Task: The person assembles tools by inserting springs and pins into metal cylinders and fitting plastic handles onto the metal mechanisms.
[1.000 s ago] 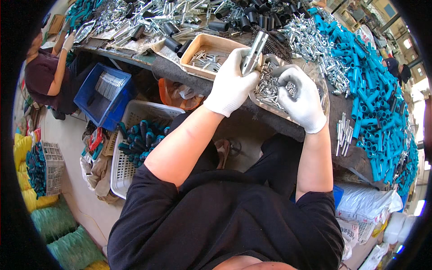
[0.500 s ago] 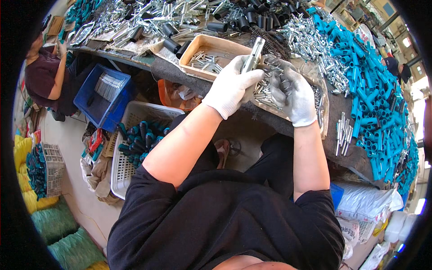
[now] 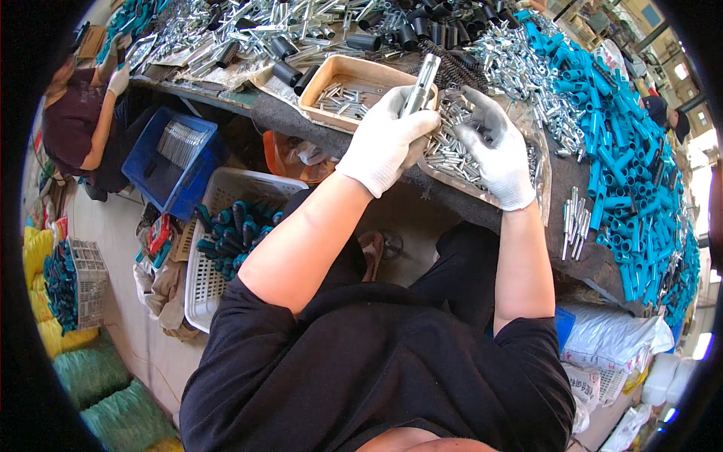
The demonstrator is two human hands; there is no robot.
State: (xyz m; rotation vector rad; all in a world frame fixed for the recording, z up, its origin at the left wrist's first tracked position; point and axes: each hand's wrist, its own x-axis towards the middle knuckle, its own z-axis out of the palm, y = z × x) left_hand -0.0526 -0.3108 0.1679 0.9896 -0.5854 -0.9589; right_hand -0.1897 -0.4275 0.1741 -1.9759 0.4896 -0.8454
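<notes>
My left hand, in a white glove, is closed around a slotted silver metal tube. The tube points up and slightly away from me. To its right, my right hand, also gloved and grey at the fingertips, hovers over a heap of small metal pins. Thumb and fingers are bent and apart, with a gap between them; I see nothing held there. The two hands do not touch. Just beyond my left hand is a tan tray with short silver pins in it.
Black sleeves, springs and silver parts cover the far bench. Teal tubes are piled at the right, near a few loose rods. A white basket and blue crate stand at left, near a co-worker.
My right hand has moved away from the tube, to the right, and its fingers have spread. My left hand keeps its hold, nearly still. The co-worker's hands have moved up.
</notes>
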